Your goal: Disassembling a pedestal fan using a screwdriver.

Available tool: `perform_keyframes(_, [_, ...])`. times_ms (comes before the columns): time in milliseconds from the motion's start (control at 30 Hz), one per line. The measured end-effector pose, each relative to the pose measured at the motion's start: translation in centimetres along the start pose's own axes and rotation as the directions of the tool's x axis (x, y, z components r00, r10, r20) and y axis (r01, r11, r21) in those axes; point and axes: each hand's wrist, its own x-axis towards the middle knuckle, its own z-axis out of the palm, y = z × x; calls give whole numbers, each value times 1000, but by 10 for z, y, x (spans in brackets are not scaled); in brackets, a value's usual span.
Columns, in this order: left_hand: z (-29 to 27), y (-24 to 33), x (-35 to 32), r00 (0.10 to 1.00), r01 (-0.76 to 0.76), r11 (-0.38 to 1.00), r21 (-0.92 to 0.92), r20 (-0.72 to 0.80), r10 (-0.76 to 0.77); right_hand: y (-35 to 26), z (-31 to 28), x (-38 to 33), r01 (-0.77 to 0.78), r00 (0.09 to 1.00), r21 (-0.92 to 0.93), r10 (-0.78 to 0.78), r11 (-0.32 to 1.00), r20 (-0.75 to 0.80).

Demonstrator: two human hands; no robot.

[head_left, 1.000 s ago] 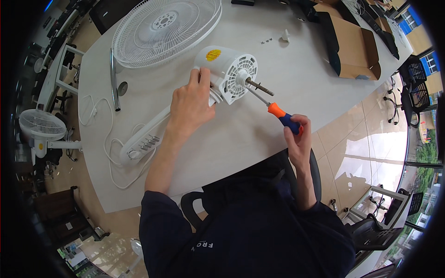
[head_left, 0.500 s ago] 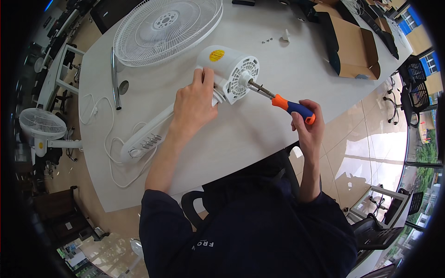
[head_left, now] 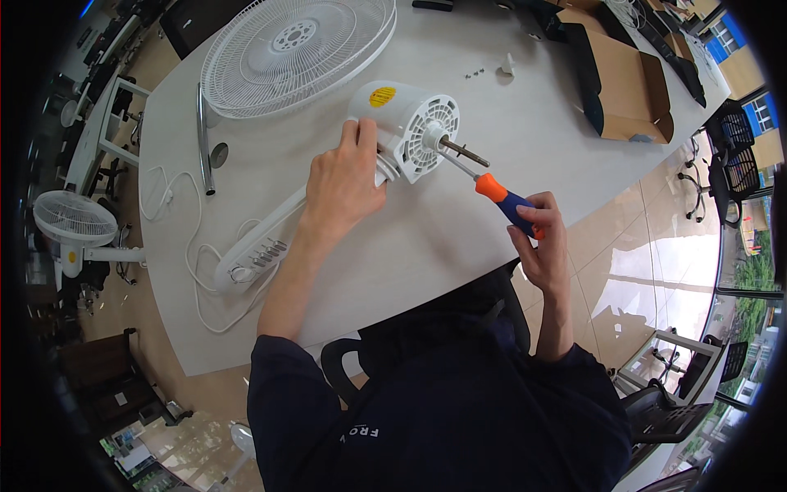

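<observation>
A white fan motor head (head_left: 393, 111) with a yellow sticker lies on the table, its vented front and metal shaft (head_left: 467, 152) pointing right. My left hand (head_left: 344, 176) is closed round the neck just below the housing. From there a white stem (head_left: 258, 250) with a row of buttons runs to the lower left. Between the fingers of my right hand (head_left: 543, 238) is a screwdriver (head_left: 507, 202) with an orange and blue handle. Its blade runs just below the shaft toward the vented front; the tip is hard to make out there.
A round white fan grille (head_left: 295, 37) lies at the far left, beside a chrome tube (head_left: 204, 148). Several screws (head_left: 475, 74) and a small white knob-like part (head_left: 509, 66) sit toward the back. An opened cardboard box (head_left: 631, 90) stands far right. A white cord (head_left: 197, 283) loops on the left.
My right hand and the screwdriver have dropped slightly toward me, so the blade now shows apart from the shaft, below it. The left hand and motor head have hardly moved.
</observation>
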Motion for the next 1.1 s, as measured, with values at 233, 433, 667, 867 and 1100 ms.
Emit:
perform_keyframes(233, [2,4,-2,1000,6,1000,-1,-2,-6,-17,-15,22,-662,746,91,665,744,-12])
perform_keyframes(433, [1,5,-1,997,62,998,5,44,-62,-14,3,14,-160,983,34,163,986,-83])
perform_keyframes(667, [3,3,-1,999,38,999,-3,22,-38,-8,14,3,-463,848,223,502,858,-169])
perform_keyframes(867, [5,0,-2,1000,15,1000,9,19,-15,-24,18,14,-551,782,246,596,798,-182])
perform_keyframes(1100, [2,3,-1,998,56,998,-21,40,-55,-3,20,5,-443,845,213,485,871,-227])
